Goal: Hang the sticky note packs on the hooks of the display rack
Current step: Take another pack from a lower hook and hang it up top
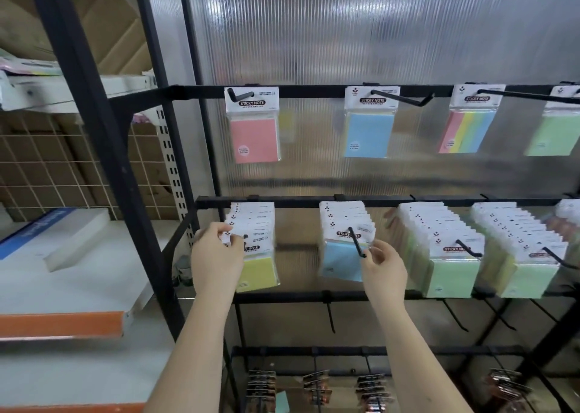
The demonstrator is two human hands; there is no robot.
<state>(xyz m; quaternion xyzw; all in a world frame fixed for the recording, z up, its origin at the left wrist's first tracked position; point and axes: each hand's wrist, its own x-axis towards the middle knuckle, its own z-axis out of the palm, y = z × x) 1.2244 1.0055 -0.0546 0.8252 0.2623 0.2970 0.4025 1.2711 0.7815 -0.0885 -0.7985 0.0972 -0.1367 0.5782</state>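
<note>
On the middle rail of the display rack (pixel 314 202), my left hand (pixel 216 255) pinches the white header card of the front yellow-green sticky note pack (pixel 259 270) in a full row on the leftmost hook. My right hand (pixel 384 266) is beside the tip of the second hook (pixel 357 244), fingers curled near it, next to the front blue pack (pixel 340 260). Whether that hand touches the hook I cannot tell. The top rail carries single pink (pixel 254 136), blue (pixel 368 133), striped (pixel 467 132) and green (pixel 554 135) packs.
Further full rows of green packs (pixel 452 274) hang to the right on the middle rail. A lower rail holds dark packaged goods (pixel 317 387). Left of the black rack post (pixel 103 149) are white shelves with an orange edge (pixel 59 323) and a blue-and-white box (pixel 47 234).
</note>
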